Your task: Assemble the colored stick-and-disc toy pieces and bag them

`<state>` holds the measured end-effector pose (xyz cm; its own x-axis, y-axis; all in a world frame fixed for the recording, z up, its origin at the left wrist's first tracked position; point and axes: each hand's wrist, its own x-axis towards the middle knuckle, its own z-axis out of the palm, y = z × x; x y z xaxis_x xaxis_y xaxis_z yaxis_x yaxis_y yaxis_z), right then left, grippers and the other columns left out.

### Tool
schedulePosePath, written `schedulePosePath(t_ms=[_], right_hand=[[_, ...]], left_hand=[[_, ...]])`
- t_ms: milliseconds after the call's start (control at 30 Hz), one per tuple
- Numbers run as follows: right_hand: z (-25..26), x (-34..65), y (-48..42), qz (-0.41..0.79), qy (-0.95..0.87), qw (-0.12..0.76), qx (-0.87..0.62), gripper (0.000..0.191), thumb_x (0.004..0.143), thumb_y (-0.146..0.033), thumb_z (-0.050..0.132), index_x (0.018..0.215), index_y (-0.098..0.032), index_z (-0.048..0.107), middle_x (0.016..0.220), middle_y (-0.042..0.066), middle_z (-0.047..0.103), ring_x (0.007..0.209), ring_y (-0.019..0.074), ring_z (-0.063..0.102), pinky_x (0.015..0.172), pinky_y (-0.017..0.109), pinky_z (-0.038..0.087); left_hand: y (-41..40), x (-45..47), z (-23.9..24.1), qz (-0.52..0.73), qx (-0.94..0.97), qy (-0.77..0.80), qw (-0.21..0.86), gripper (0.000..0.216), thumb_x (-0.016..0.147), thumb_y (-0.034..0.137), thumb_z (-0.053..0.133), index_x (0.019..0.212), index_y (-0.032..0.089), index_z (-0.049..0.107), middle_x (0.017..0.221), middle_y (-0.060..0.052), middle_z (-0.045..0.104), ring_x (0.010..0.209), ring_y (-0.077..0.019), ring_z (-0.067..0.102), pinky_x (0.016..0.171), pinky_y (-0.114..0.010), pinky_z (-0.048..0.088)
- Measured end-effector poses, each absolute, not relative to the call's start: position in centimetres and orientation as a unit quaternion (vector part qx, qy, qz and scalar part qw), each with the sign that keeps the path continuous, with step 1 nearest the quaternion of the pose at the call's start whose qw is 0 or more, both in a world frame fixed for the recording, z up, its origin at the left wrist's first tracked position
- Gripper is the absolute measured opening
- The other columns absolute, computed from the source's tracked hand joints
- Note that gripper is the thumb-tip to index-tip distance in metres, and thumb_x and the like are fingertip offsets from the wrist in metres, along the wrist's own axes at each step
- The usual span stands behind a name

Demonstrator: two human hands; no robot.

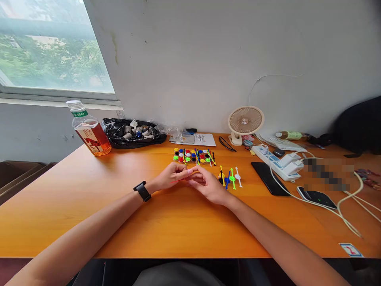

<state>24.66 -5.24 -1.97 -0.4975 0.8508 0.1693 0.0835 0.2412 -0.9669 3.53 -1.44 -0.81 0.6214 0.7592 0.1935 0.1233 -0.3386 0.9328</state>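
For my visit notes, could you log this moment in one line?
left hand: holds red piece | right hand: at same piece | beyond right hand: spinners | back: fan | far left: bottle

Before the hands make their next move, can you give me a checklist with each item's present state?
1. Both hands in view: ok; left hand and right hand meet above the table.
2. Firm grip on the thin red piece: cannot tell; fingers hide much of it.
3. Arrow spinners beside the right hand all spaced apart: not ok; those nearest it crowd together.
4. Bottle clear of both hands: ok.
5. Bottle capped: ok, white cap on.
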Motion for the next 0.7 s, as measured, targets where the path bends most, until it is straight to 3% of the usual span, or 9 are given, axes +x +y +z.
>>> schedulePosePath(t_ms=[200, 333, 467, 700], right_hand=[[-2.4, 24.7, -4.6, 0.545, -0.66, 0.373, -0.358, 0.036, 0.085, -0.05, 0.085, 0.096, -0.02, 0.068, 0.093, 0.004, 0.075, 0.087, 0.0197, 0.074, 0.089, 0.036, 0.059], [-1.5, 25.2, -4.3, 0.52, -0.667, 0.376, -0.378, 0.036, 0.082, -0.05, 0.087, 0.09, -0.019, 0.071, 0.084, 0.002, 0.072, 0.078, 0.0186, 0.07, 0.081, 0.034, 0.057], [-1.1, 25.6, -3.7, 0.489, -0.651, 0.422, -0.399, 0.034, 0.083, -0.051, 0.084, 0.088, -0.02, 0.071, 0.084, 0.002, 0.07, 0.077, 0.0175, 0.066, 0.076, 0.033, 0.056], [-1.4, 25.7, -3.5, 0.52, -0.627, 0.41, -0.412, 0.034, 0.079, -0.048, 0.085, 0.09, -0.018, 0.072, 0.081, 0.002, 0.07, 0.073, 0.0167, 0.065, 0.071, 0.032, 0.055]], left_hand=[[-1.3, 3.6, -1.4, 0.322, 0.754, 0.316, 0.477, 0.066, 0.095, 0.076, 0.054, 0.065, 0.019, 0.04, 0.064, 0.004, 0.031, 0.061, -0.0089, 0.024, 0.055, -0.027, 0.018], [-0.9, 3.3, -1.7, 0.342, 0.74, 0.364, 0.45, 0.071, 0.102, 0.075, 0.04, 0.065, 0.016, 0.053, 0.062, 0.0, 0.047, 0.059, -0.0101, 0.037, 0.057, -0.026, 0.029], [-0.4, 2.8, -1.9, 0.321, 0.702, 0.375, 0.513, 0.081, 0.103, 0.076, 0.032, 0.079, 0.011, 0.073, 0.068, -0.008, 0.066, 0.058, -0.0129, 0.05, 0.056, -0.026, 0.039], [0.8, 1.6, -1.9, 0.29, 0.622, 0.349, 0.638, 0.086, 0.098, 0.083, 0.037, 0.094, 0.007, 0.077, 0.083, -0.017, 0.078, 0.066, -0.0166, 0.064, 0.062, -0.027, 0.05]])
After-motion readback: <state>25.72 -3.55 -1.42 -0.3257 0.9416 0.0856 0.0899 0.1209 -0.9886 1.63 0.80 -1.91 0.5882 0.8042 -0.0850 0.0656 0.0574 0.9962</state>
